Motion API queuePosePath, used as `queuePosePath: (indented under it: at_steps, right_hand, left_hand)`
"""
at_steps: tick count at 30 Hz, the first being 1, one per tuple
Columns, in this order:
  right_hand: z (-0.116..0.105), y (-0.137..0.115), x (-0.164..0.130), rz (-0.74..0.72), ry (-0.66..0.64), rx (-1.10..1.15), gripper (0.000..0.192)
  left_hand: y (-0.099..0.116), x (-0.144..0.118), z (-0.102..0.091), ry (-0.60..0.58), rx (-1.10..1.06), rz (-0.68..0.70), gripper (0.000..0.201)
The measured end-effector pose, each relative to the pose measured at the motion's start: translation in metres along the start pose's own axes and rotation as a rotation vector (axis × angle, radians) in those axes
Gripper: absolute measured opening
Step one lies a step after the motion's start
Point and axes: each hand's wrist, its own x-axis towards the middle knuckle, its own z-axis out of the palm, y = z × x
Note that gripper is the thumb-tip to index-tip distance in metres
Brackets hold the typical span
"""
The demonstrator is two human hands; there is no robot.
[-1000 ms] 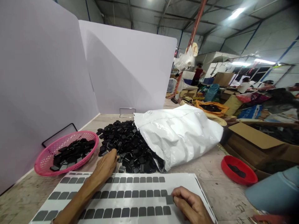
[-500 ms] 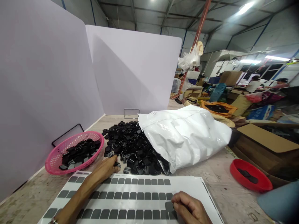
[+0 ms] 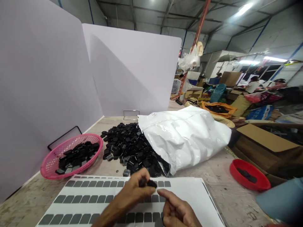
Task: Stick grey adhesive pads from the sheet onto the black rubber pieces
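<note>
Over the white sheet (image 3: 187,189), which carries rows of dark grey rounded squares, my left hand (image 3: 134,189) is closed on small black plastic pieces (image 3: 151,183). My right hand (image 3: 178,209) is just to its right, index finger stretched toward the left fingertips. Its other fingers are curled, with a flat grey rounded piece (image 3: 159,222) at their lower left edge, partly hidden. Beyond the hands lies a heap of black plastic pieces (image 3: 125,142), some with ridged grey undersides, spilling from a white plastic bag (image 3: 189,138).
A pink basket (image 3: 44,167) with black pieces stands on the left. On the right are a red bowl (image 3: 262,186) with a few dark pieces and an open cardboard box (image 3: 267,138). White panels (image 3: 132,72) rise behind the table. Several people sit in the far background.
My left hand has moved from the heap's near edge rightward and closer, carrying black pieces over the sheet. My right hand has shifted slightly left, its index finger now extended.
</note>
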Motion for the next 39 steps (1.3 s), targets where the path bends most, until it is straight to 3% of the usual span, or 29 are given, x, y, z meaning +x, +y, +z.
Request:
queuePosePath:
  at_steps: [2, 5, 12, 17, 20, 22, 25, 28, 32, 39]
  right_hand:
    - [0.001, 0.009, 0.003, -0.028, -0.027, -0.021, 0.065]
    - [-0.004, 0.02, 0.003, -0.057, -0.051, -0.04, 0.067]
    - [-0.022, 0.024, -0.001, 0.017, -0.146, -0.009, 0.072]
    - [-0.022, 0.019, -0.003, 0.061, -0.099, -0.058, 0.063]
    - [-0.02, 0.012, -0.007, 0.062, -0.097, -0.09, 0.057]
    - [-0.02, 0.008, -0.009, 0.028, -0.026, -0.067, 0.051]
    - [-0.018, 0.002, -0.01, -0.049, 0.24, -0.109, 0.043]
    - [-0.014, 0.001, -0.007, -0.284, 0.443, -0.336, 0.029]
    - [-0.008, 0.005, -0.002, -0.543, 0.436, -0.594, 0.017]
    - [-0.011, 0.011, -0.001, -0.579, 0.363, -0.798, 0.02]
  left_hand:
    - [-0.014, 0.001, 0.021, -0.082, -0.167, 0.023, 0.028]
    - [-0.027, 0.002, 0.035, -0.177, -0.328, 0.029, 0.026]
    - [-0.018, -0.005, 0.028, -0.299, -0.331, -0.036, 0.021]
    - [-0.028, -0.003, 0.031, -0.271, -0.344, -0.035, 0.038]
    - [-0.034, 0.001, 0.035, -0.251, -0.423, -0.008, 0.037]
    - [-0.035, 0.004, 0.037, -0.217, -0.43, -0.017, 0.039]
    - [-0.034, 0.006, 0.04, -0.171, -0.416, -0.037, 0.044]
    - [-0.031, 0.006, 0.044, -0.154, -0.462, -0.054, 0.044]
    - [-0.027, 0.004, 0.05, -0.147, -0.521, -0.084, 0.046]
    - [-0.032, 0.006, 0.052, -0.092, -0.559, -0.075, 0.045]
